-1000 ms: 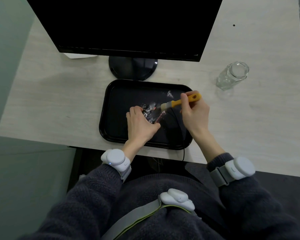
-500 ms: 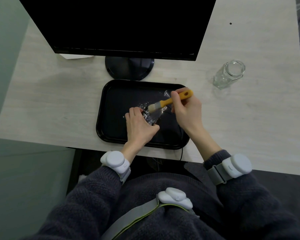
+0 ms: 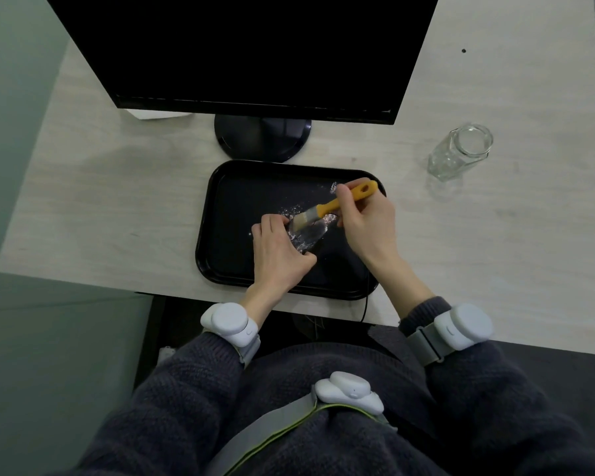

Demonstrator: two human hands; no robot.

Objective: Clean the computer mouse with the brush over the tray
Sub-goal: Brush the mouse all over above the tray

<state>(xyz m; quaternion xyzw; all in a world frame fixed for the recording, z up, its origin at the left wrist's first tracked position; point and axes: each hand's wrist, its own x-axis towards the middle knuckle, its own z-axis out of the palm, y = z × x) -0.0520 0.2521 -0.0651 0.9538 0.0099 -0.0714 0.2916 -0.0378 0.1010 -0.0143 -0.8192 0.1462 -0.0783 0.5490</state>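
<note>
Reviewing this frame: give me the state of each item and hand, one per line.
Mouse: dusty, held over tray.
Brush: bristles on mouse.
Left hand: gripping mouse.
Right hand: gripping brush handle.
Tray: flat, speckled with debris.
Glass jar: upright, open, empty.
Monitor: dark.

Head-worn view, steeply down over desk (image 3: 117,201)

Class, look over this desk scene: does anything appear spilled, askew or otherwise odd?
Yes. Pale specks lie scattered across the black tray around the mouse, which is itself dusted with them. The glass jar stands upright, apparently empty. Nothing else stands out.
</note>
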